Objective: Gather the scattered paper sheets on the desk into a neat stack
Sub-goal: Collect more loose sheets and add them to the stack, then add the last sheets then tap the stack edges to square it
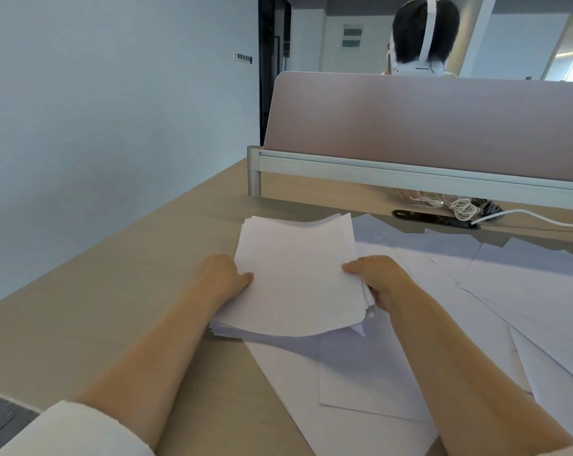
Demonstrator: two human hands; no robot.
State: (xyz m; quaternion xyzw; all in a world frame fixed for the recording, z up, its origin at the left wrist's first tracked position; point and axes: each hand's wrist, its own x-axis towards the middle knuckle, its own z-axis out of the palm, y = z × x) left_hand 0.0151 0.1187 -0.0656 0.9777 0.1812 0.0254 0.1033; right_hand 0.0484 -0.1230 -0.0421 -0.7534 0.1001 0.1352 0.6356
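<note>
Seemingly raised, the stack [295,274] points away, left hand [221,278] and right hand [381,280] gripping it.

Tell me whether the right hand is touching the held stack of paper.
Touching. The head view shows the right hand gripping the paper stack at its right edge, thumb lying on the top sheet, fingers curled underneath.

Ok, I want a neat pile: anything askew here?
Yes. The stack held between the left hand and right hand has fanned, uneven edges and a curling near edge, and loose sheets lie askew across the desk to its right.
</note>
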